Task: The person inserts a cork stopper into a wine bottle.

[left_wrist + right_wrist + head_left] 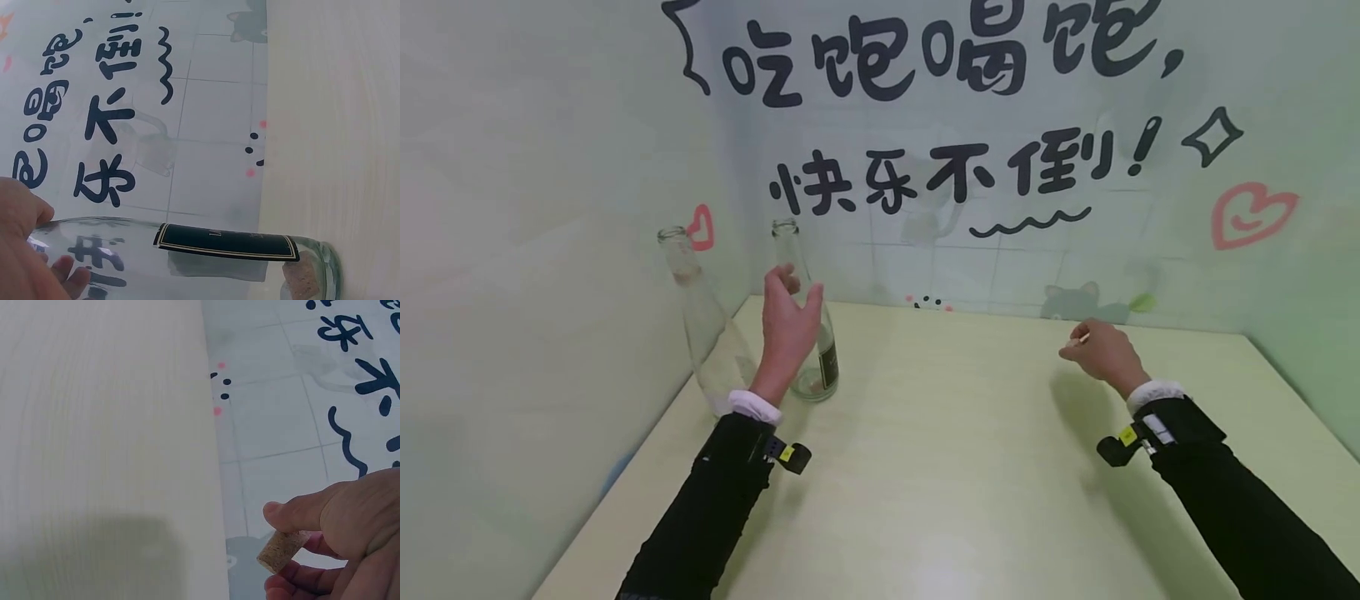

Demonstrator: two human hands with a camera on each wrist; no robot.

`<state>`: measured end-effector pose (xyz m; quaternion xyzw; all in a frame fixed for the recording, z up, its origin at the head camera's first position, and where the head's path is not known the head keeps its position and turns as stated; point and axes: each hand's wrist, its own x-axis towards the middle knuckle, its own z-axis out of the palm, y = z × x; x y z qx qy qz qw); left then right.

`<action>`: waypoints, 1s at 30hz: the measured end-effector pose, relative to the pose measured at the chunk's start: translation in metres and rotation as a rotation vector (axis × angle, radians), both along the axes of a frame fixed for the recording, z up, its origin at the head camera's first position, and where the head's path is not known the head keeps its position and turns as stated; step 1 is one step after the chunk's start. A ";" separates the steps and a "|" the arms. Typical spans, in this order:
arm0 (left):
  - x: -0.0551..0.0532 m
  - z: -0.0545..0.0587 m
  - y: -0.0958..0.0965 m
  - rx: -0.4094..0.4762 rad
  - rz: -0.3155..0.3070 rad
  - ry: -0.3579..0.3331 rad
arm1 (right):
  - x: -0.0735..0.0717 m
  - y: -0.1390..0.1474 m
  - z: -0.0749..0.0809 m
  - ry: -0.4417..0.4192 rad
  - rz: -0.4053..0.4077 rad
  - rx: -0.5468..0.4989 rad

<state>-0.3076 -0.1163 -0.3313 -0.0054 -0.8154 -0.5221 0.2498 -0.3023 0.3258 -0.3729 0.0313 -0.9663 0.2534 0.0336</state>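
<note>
A clear glass bottle [829, 350] with a dark label stands on the table, and a cork [302, 275] lies in its base. My left hand [790, 329] is close in front of its neck and shoulder, thumb and fingers curved with a gap between them. In the left wrist view the thumb is right at the glass edge and the fingertips overlap the bottle. Over the table's far right part, my right hand [1103, 354] pinches another cork [280, 551] between thumb and fingers, one end of it showing.
A second clear bottle [700, 325] stands to the left, by the left wall [535, 292]. The pale table [940, 450] ends at a back wall [865, 275] with printed black lettering, and a side wall [1315, 333] bounds its right.
</note>
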 end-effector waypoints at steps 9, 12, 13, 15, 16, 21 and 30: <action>0.003 -0.004 0.012 -0.031 -0.044 0.001 | 0.017 -0.007 0.021 0.032 0.027 -0.040; 0.004 -0.005 0.018 -0.041 -0.068 0.013 | 0.024 -0.013 0.031 0.064 0.035 -0.051; 0.005 -0.005 0.020 -0.045 -0.076 0.014 | 0.027 -0.015 0.035 0.073 0.040 -0.057; 0.006 -0.006 0.025 -0.051 -0.095 0.016 | 0.032 -0.019 0.042 0.093 0.051 -0.071; 0.007 -0.006 0.027 -0.053 -0.105 0.015 | 0.035 -0.022 0.046 0.104 0.056 -0.079; 0.007 -0.005 0.037 -0.069 -0.153 0.023 | 0.048 -0.034 0.062 0.162 0.071 -0.114; 0.009 -0.008 0.052 -0.077 -0.213 0.046 | 0.063 -0.054 0.085 0.261 0.126 -0.150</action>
